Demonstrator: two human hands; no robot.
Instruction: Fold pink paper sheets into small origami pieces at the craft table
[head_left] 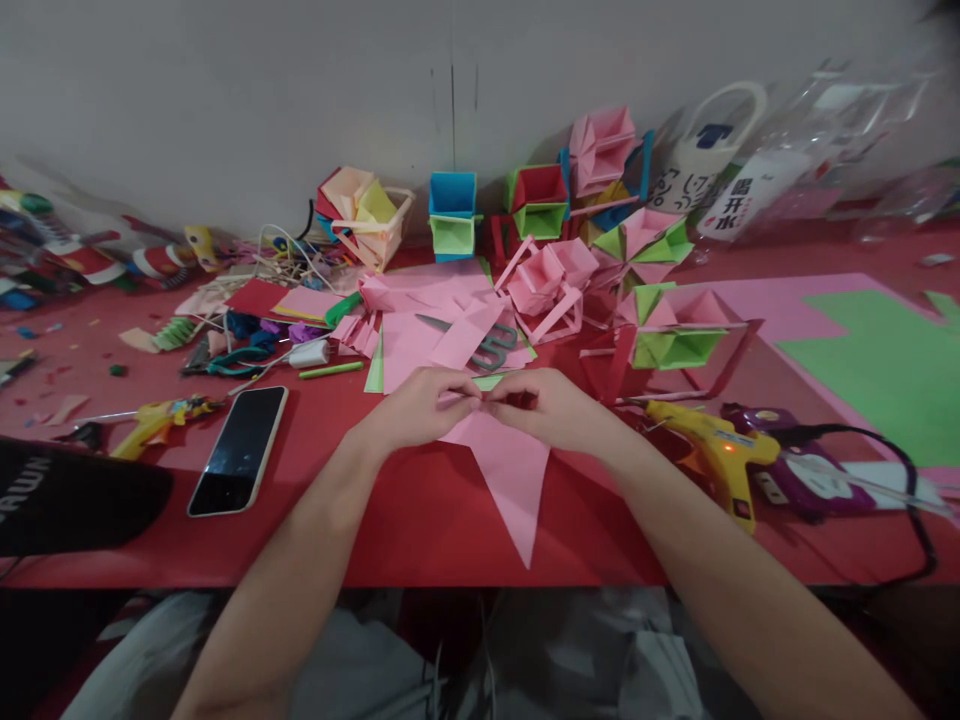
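Observation:
A pink sheet of paper [514,480] is pinched between both hands at the middle of the red table, its pointed lower end reaching toward the front edge. My left hand [424,405] is closed on the paper's upper left part. Close beside it, nearly touching, my right hand [551,405] is closed on the upper right part. The fingertips hide the edge they grip. Just beyond the hands, grey-handled scissors [491,345] lie among pink paper pieces [405,345].
Folded paper boxes [452,205] stand along the wall. A phone [238,450] and a yellow glue gun [154,425] lie left. On the right are another yellow glue gun [716,450] with a black cord, green paper [877,370] and a plastic bottle [750,190].

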